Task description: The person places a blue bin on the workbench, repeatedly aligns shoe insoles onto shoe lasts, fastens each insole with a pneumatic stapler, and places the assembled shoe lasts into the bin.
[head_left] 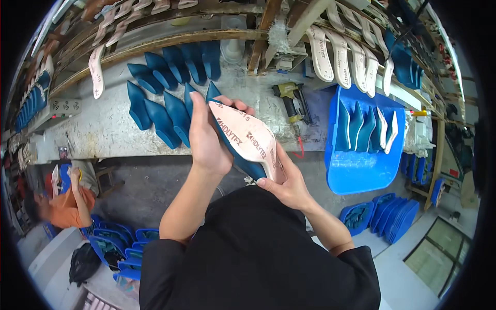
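A blue pointed shoe last (251, 168) is held up between my hands over the near edge of the bench, its sole turned upward. Against that sole lies a pale pink insole board (248, 132) with dark print. My left hand (211, 147) wraps the toe half, thumb on the near side and fingers curled behind. At the heel end my right hand (290, 182) is closed, its thumb pressing by the narrow heel of the insole board. Whether any fastener joins board and last cannot be seen.
Several blue lasts (164, 124) stand in two rows on the metal bench (232, 139). A green and black nail gun (293, 103) lies right of them. Lasts and insoles rest in a blue tray (361, 173). Insole boards (320, 54) hang overhead. A person in orange (72, 206) sits left.
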### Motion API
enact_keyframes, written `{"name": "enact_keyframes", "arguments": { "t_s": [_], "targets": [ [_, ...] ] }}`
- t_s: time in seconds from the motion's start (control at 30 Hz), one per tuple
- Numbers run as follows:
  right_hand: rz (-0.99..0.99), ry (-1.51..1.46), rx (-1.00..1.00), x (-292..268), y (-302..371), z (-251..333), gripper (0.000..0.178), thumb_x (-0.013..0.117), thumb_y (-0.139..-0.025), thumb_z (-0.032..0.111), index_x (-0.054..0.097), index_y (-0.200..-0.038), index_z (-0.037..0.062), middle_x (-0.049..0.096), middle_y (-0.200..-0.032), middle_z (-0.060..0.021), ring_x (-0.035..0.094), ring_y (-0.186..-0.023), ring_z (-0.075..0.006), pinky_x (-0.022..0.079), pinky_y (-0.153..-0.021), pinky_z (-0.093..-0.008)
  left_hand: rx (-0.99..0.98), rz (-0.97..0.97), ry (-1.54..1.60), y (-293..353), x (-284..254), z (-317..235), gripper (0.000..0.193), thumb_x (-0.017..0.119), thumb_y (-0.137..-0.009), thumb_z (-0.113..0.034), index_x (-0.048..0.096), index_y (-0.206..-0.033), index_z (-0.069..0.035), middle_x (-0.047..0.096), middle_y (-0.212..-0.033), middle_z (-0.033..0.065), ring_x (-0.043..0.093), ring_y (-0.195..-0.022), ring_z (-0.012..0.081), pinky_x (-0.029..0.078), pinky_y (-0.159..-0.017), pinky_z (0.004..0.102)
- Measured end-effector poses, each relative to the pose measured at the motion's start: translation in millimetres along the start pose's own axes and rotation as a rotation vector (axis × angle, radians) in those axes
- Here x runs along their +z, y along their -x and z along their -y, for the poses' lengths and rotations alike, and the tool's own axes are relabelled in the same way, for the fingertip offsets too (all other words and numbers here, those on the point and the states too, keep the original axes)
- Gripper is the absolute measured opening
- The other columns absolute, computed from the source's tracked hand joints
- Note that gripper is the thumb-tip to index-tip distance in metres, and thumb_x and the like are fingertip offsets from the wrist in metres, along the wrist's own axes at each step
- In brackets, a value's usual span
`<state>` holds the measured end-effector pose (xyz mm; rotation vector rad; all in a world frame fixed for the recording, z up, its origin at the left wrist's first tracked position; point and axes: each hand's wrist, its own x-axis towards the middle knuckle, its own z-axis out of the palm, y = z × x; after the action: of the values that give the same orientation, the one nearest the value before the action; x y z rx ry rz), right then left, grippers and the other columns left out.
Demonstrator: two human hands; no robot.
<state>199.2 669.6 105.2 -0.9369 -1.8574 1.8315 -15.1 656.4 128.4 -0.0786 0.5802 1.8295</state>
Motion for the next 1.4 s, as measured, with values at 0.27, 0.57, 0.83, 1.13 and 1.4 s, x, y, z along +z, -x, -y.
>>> {"name": "enact_keyframes", "arguments": {
  "t_s": [0.27, 0.57, 0.83, 1.13, 1.4],
  "targets": [
    [0.044, -0.095, -0.092, -64.8, 46.2, -41.9, 0.099, 0.085, -0.084, 0.019, 0.024, -0.156, -0.0097, 0.053, -0.138, -0.0204, 0.054, -0.128, -0.0250, 0.042, -0.107, -0.0361, 0.268, -0.113, -0.429, 41.5, 45.8, 86.1, 0.027, 0.052, -0.107, -0.027, 0.058, -0.101, -0.001, 0.066, -0.095, 0.0138, 0.070, -0.094, 0.0284, 0.060, -0.078, 0.0399],
    [0.083, 0.086, -0.149, -75.7, 52.2, -28.3, 0.099, 0.088, -0.078, 0.017, 0.030, -0.154, -0.0091, 0.054, -0.138, -0.0225, 0.055, -0.127, -0.0274, 0.044, -0.106, -0.0383, 0.335, -0.112, -0.397, 55.6, 52.9, 89.1, 0.027, 0.051, -0.108, -0.027, 0.057, -0.097, -0.003, 0.065, -0.091, 0.0138, 0.071, -0.088, 0.0281, 0.061, -0.073, 0.0386],
    [0.153, -0.291, 0.129, -108.9, -38.6, -102.7, 0.100, 0.078, -0.089, 0.018, 0.012, -0.164, 0.0122, 0.043, -0.151, -0.0216, 0.045, -0.138, -0.0295, 0.038, -0.112, -0.0428, 0.289, -0.299, -0.243, -8.7, -38.1, 32.9, 0.029, 0.057, -0.105, -0.029, 0.061, -0.094, -0.003, 0.067, -0.089, 0.0134, 0.069, -0.085, 0.0291, 0.058, -0.081, 0.0437],
    [-0.174, 1.070, 0.379, -175.7, -212.4, -279.3, 0.083, 0.082, -0.072, 0.042, 0.046, -0.130, -0.0057, 0.070, -0.111, -0.0261, 0.069, -0.105, -0.0406, 0.053, -0.094, -0.0478, 0.162, -0.502, -0.276, -38.6, -75.0, -2.4, 0.023, 0.058, -0.105, -0.026, 0.055, -0.103, -0.004, 0.067, -0.097, 0.0125, 0.070, -0.095, 0.0318, 0.060, -0.087, 0.0495],
    [0.161, -0.096, 0.440, -112.1, -151.7, -109.8, 0.023, 0.066, -0.085, 0.016, 0.069, -0.100, -0.0009, 0.059, -0.066, -0.0020, 0.052, -0.058, -0.0080, 0.043, -0.056, -0.0270, 0.242, -0.427, -0.425, -34.0, -90.3, -20.4, 0.023, 0.057, -0.105, -0.024, 0.059, -0.099, -0.002, 0.069, -0.093, 0.0126, 0.071, -0.091, 0.0305, 0.059, -0.087, 0.0466]
  ]
}}
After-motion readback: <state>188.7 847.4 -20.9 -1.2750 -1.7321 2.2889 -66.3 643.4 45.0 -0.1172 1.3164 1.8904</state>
